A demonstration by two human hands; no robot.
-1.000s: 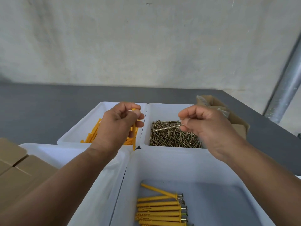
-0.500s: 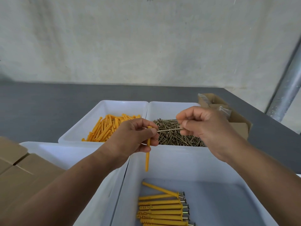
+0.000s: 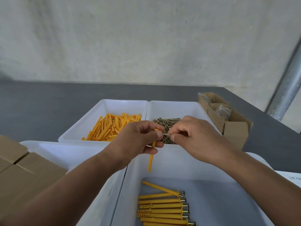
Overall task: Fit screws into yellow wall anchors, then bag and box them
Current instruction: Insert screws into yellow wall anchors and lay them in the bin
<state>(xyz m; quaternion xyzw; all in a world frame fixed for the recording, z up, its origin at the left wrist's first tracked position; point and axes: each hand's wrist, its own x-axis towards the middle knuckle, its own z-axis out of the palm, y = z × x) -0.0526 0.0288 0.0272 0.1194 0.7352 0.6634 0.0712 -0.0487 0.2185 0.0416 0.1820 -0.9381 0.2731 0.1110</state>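
Left hand [image 3: 138, 141] grips an anchor [image 3: 151, 159] hanging tip-down; right hand [image 3: 195, 137], knuckles up, pinches a screw [image 3: 166, 135] at its top.

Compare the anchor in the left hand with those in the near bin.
The held anchor hangs near upright in the left hand; the binned anchors lie flat. Binned anchors carry screws, heads protruding; the held anchor's screw, pinched by the right hand, only meets its top. Both are yellow.

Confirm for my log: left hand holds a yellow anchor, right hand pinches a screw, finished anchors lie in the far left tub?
One slip: the head view shows the finished anchors in the near tub; the far left tub holds bare anchors. The left hand holds a yellow anchor, the right hand a screw.
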